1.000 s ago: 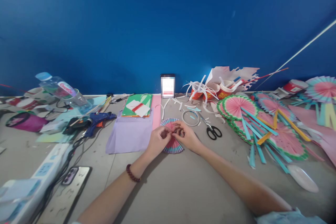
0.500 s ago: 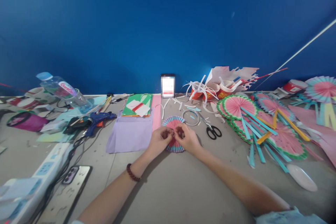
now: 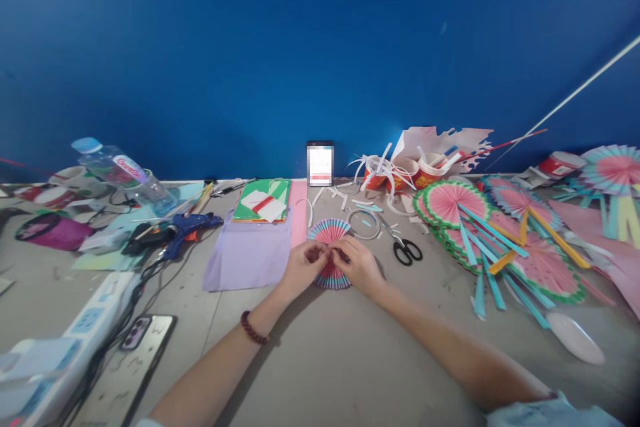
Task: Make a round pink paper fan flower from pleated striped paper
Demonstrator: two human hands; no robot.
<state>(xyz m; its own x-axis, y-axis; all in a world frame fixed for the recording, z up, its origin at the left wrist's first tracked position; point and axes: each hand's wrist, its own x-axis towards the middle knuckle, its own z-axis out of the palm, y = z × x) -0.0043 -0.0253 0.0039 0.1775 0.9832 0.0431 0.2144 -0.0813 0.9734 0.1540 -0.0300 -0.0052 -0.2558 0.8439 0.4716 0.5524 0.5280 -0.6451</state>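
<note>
A round pleated paper fan [image 3: 331,230], pink in the middle with a light blue edge, lies on the grey table in front of me. My left hand [image 3: 305,265] and my right hand [image 3: 359,267] meet over its centre. Both have thumb and fingers pinched together on the folds there. The fingertips hide the fan's middle, so any small piece between them cannot be made out. Beyond the right hand lie black-handled scissors [image 3: 407,251] and a clear ring-shaped coil [image 3: 364,224]. Purple paper [image 3: 247,257] is beside the left hand.
Finished-looking watermelon fans [image 3: 457,203] with blue and yellow strips lie at right, near a white spoon-like piece [image 3: 575,338]. Paper cups [image 3: 403,173] hold strips. At left are a blue glue gun [image 3: 187,230], a bottle [image 3: 125,173], a power strip [image 3: 83,323] and a phone [image 3: 125,373].
My fingers have shifted slightly at the fan's centre, with the right fingers bent a little closer to the left. The fan's upper edge has moved slightly up and left.
</note>
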